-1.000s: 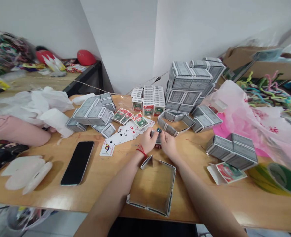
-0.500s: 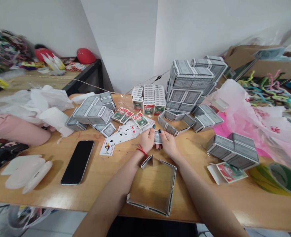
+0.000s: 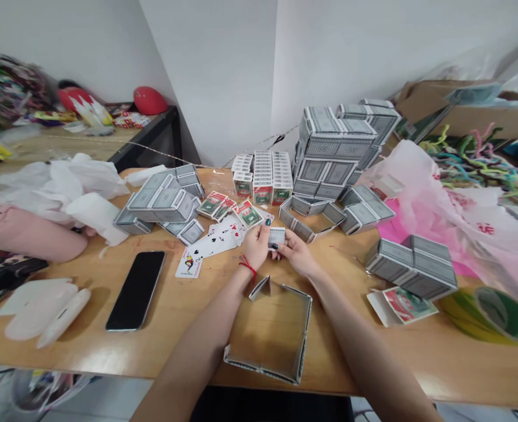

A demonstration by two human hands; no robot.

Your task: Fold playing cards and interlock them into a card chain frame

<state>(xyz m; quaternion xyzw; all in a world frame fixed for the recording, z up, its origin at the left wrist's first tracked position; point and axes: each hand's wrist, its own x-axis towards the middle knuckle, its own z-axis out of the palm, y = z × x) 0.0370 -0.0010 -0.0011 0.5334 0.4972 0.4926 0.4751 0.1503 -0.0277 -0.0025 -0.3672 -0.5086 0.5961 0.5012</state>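
Both my hands meet over the middle of the wooden table [image 3: 188, 316] and hold a small grey-backed deck of cards [image 3: 277, 235] between them. My left hand [image 3: 256, 245], with a red string at the wrist, grips the deck's left side with curled fingers. My right hand [image 3: 294, 253] pinches its right and lower edge. Just below my hands lies an open square frame made of joined card packs [image 3: 280, 328]. Loose face-up playing cards [image 3: 215, 241] are spread to the left of my hands.
A black phone [image 3: 138, 288] lies at the left. Stacks of grey card blocks [image 3: 335, 149] and boxed decks [image 3: 264, 179] stand behind, with another frame [image 3: 312, 215]. More blocks [image 3: 412, 266] and a pink plastic bag [image 3: 452, 217] are at the right, white bags [image 3: 65, 181] at the left.
Both hands have lifted and tilted the deck so its patterned back now faces up; they shifted slightly toward the far side of the table.
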